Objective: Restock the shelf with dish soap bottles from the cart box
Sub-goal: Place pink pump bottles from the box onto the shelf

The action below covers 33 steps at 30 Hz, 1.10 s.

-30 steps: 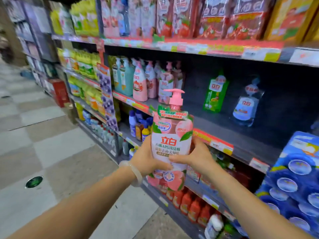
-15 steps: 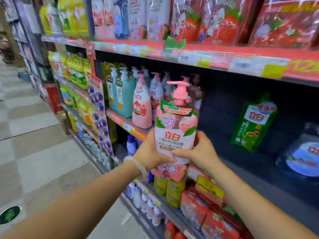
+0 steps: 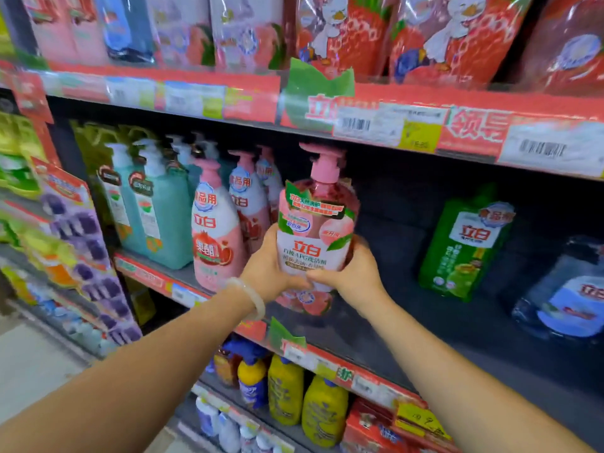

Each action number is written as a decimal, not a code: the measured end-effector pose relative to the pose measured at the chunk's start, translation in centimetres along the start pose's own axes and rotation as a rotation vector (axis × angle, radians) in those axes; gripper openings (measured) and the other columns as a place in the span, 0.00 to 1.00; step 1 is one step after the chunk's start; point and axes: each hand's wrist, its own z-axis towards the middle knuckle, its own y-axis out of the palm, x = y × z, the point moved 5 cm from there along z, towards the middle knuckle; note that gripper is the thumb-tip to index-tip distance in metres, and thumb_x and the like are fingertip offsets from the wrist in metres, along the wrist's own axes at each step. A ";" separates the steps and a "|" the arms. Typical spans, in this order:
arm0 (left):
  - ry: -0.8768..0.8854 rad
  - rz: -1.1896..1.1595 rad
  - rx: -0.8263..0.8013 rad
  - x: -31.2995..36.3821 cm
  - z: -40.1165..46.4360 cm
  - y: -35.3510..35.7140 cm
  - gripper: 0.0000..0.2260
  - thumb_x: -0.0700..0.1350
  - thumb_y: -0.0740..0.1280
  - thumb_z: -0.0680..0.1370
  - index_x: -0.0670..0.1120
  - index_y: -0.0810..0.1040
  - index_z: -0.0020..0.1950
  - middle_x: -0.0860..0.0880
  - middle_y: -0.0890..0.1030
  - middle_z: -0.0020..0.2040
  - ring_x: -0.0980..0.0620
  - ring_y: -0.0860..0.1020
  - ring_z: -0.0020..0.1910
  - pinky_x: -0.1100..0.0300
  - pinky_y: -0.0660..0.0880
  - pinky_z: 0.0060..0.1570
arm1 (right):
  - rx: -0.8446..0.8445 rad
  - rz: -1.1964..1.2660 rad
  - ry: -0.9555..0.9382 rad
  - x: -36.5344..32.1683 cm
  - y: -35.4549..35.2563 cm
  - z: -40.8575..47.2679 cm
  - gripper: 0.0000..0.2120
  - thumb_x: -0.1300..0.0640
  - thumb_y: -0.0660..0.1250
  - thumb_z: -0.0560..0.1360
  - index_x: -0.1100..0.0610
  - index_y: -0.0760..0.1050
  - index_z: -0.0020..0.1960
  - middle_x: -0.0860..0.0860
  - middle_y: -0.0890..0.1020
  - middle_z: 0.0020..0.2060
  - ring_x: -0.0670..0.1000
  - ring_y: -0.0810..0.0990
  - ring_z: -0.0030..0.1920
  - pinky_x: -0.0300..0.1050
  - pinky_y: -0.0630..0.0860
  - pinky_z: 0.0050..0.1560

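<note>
Biggest risk by far is the shelf (image 3: 376, 325) itself: the deck above looks low, so the pump top could clip its price rail, or the base could catch the front lip and tip. The dish soap bottle (image 3: 315, 230) is upright, pink pump, peach label, just beside the pink bottles (image 3: 214, 230). Left hand (image 3: 266, 273) and right hand (image 3: 354, 274) clasp its lower half, over the shelf's open stretch.

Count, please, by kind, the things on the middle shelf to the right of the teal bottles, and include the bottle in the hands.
Pink pump bottles on the shelf, as far as visible: 3
Held pink pump bottle, between left hand and right hand: 1
Green pouch: 1
Blue pouch: 1
Total: 6
</note>
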 end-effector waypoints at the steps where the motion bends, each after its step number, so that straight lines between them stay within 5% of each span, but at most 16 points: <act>1: -0.006 -0.003 -0.014 -0.7 0.5 0.0 0.44 0.32 0.79 0.60 0.55 0.60 0.66 0.60 0.78 0.51 0.67 0.78 0.48 0.70 0.78 0.40 | 0.017 -0.016 0.016 0.4 0.2 0.2 0.31 0.66 0.81 0.55 0.51 0.70 0.51 0.41 0.77 0.43 0.34 0.78 0.41 0.23 0.72 0.36; 5: -0.005 -0.022 -0.055 -3.5 1.4 -0.1 0.45 0.33 0.80 0.59 0.51 0.60 0.68 0.57 0.78 0.53 0.56 0.79 0.54 0.59 0.79 0.52 | 0.052 -0.076 0.051 1.9 1.4 0.0 0.30 0.67 0.81 0.54 0.47 0.69 0.46 0.40 0.77 0.41 0.27 0.77 0.38 0.22 0.71 0.35; 10: -0.007 -0.082 -0.083 -6.0 1.3 -0.3 0.45 0.31 0.80 0.58 0.52 0.60 0.67 0.62 0.76 0.52 0.71 0.76 0.48 0.73 0.75 0.46 | 0.062 -0.119 0.088 2.8 2.8 -0.5 0.27 0.65 0.81 0.55 0.47 0.70 0.44 0.44 0.80 0.43 0.38 0.81 0.43 0.32 0.77 0.42; 15: 0.016 -0.139 -0.145 -6.4 1.9 -0.1 0.43 0.27 0.77 0.60 0.55 0.60 0.62 0.57 0.76 0.54 0.67 0.78 0.50 0.69 0.77 0.46 | 0.015 -0.161 0.087 2.0 3.1 -0.5 0.27 0.67 0.80 0.57 0.46 0.72 0.45 0.42 0.81 0.44 0.34 0.81 0.43 0.28 0.76 0.40; 21: 0.033 -0.120 -0.154 -6.7 1.6 -0.3 0.38 0.32 0.78 0.61 0.64 0.63 0.55 0.62 0.77 0.52 0.70 0.78 0.48 0.67 0.78 0.47 | 0.023 -0.216 0.213 2.5 3.6 -1.0 0.35 0.61 0.80 0.60 0.53 0.66 0.61 0.55 0.74 0.59 0.53 0.75 0.60 0.55 0.75 0.61; 33: 0.033 -0.128 -0.189 -6.7 1.2 -0.7 0.38 0.35 0.79 0.62 0.66 0.63 0.55 0.61 0.79 0.52 0.66 0.79 0.49 0.66 0.78 0.44 | 0.060 -0.204 0.307 2.4 4.3 -1.9 0.40 0.62 0.79 0.62 0.54 0.62 0.68 0.55 0.72 0.62 0.53 0.74 0.63 0.56 0.74 0.64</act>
